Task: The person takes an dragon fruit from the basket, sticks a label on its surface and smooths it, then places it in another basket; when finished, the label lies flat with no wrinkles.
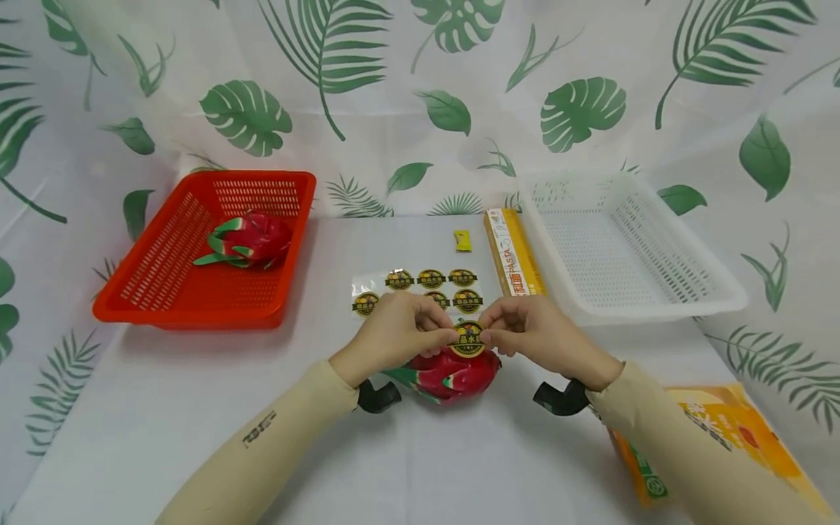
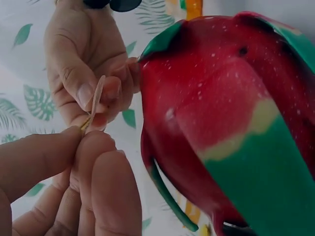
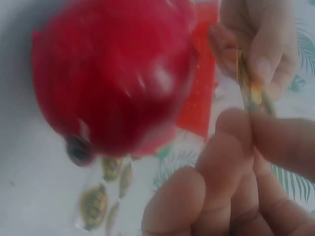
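A round black-and-gold sticker point(image 1: 469, 340) with printed lettering is pinched at its left edge by my left hand point(image 1: 397, 332) and at its right edge by my right hand point(image 1: 541, 337), thumb against forefinger on each side. It appears edge-on as a thin curved sliver point(image 2: 98, 98) in the left wrist view. Just below the hands, a red dragon fruit point(image 1: 453, 380) with green scales lies on the white table; the sticker overlaps its upper part in the head view. Behind the hands lies a clear sheet point(image 1: 367, 281) bearing several more such stickers, partly covered by the fingers.
At the left stands a red basket point(image 1: 197, 315) with another dragon fruit point(image 1: 252, 237) in it. A white basket point(image 1: 656, 312) stands at the right, beside a yellow pasta box point(image 1: 513, 251). A small yellow packet point(image 1: 462, 240) lies behind; an orange bag point(image 1: 741, 415) lies near the right forearm.
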Motion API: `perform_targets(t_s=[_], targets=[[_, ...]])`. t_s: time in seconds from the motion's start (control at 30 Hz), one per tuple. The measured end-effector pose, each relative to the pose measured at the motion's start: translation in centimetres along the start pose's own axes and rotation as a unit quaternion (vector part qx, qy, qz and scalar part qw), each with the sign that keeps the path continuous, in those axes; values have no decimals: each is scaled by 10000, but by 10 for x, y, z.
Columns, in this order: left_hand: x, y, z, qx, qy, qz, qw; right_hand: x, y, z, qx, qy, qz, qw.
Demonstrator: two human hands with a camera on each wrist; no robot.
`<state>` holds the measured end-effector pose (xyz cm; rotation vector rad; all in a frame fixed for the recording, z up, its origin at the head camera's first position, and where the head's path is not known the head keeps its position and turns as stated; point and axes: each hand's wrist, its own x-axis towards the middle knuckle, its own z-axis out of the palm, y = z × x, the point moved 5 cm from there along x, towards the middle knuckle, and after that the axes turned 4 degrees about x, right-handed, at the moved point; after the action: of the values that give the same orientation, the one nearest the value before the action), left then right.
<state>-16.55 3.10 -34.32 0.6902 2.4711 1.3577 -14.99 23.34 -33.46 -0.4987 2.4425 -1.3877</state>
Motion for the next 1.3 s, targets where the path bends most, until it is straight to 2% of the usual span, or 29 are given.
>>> perform_targets(t_s=[0.23, 0.43, 0.6, 0.7, 0.87, 1.0, 1.3], targets=[[3, 7, 8, 469, -243, -76, 9986, -11, 8, 4, 172, 228, 120, 9995], [7, 7, 12, 1104, -297, 159, 9933, -10, 15, 7, 172, 187, 267, 9993], [10, 8, 15, 1442, -327, 216, 9888, -10, 17, 10, 121, 138, 362, 9992], [12, 8, 15, 1629, -322, 234, 9858, -9, 16, 11, -127, 181, 303, 9993], [13, 9, 15, 1939, -329, 241, 9802, -7, 12, 15, -962, 344, 83, 9947], [15, 8, 15, 1913, -464, 287, 9800, -5, 12, 17, -1168, 439, 56, 9922], [20, 4, 19, 1788, -715, 372, 9806, 7, 19, 22, -1242, 432, 136, 9912]])
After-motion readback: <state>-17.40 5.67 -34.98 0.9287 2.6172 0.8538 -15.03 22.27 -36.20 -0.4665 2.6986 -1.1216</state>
